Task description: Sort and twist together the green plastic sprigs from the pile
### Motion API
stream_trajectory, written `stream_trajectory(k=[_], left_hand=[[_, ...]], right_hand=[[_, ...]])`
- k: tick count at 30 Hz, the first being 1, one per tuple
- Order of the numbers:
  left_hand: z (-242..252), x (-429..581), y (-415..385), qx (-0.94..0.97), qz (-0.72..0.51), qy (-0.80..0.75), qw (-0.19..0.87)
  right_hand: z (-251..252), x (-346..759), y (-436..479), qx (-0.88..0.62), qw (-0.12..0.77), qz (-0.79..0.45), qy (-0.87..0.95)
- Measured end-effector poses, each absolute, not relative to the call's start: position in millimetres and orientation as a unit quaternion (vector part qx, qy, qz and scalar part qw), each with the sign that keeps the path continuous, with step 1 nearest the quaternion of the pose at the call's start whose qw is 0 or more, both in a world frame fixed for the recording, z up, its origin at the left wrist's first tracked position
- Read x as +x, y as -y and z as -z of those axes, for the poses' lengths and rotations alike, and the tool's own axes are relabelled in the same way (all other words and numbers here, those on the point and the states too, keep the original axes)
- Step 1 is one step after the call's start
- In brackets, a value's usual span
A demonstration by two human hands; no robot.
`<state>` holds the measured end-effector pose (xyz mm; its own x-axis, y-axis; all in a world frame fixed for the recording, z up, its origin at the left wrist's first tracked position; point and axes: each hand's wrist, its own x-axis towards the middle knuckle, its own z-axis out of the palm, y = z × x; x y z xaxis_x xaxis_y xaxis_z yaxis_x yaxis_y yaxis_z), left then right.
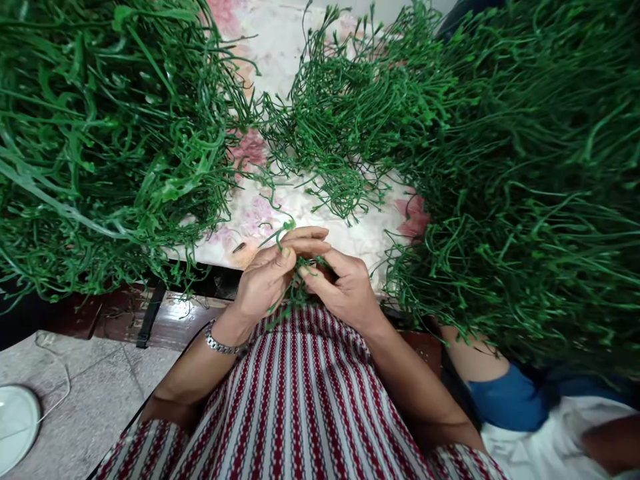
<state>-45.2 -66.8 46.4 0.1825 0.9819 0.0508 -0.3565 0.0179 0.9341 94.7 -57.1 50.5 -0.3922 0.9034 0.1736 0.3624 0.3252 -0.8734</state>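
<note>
My left hand (265, 280), with a metal watch band on its wrist, is closed on thin green artificial-looking stems (290, 225), its thumb pressed against them. Across from it, my right hand (347, 287) pinches the same small bunch between thumb and fingers. The fingertips of both hands meet in front of my striped shirt. One curled stem rises above the left thumb, and other strands hang below the palms. Fingers partly hide where the stems come together.
Big heaps of green stems lie at the left (100, 133) and right (540, 167), with a looser pile (350, 120) between. Under them is a flowered cloth (280, 57). Another person's blue-clad leg (505, 393) is at lower right. A white round object (17, 427) with a cord lies lower left.
</note>
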Motion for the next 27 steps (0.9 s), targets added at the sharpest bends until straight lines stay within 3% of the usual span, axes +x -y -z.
stream_trajectory(k=[10,17,22,27], left_hand=[[-36,-51,71,0.575,-0.549,-0.442,0.415],[-38,-55,74,0.646,-0.502,-0.455,0.352],[-43,-54,73,0.684,-0.497,-0.461,0.268],[-43,-51,74,0.681,-0.516,-0.45,0.26]], right_hand=[[-51,99,59,-0.401,0.331,-0.21,0.828],[-50,105,59,-0.417,0.283,-0.213,0.837],[-55,107,56,-0.406,0.27,-0.359,0.796],[-49,106,52,-0.379,0.268,-0.557,0.689]])
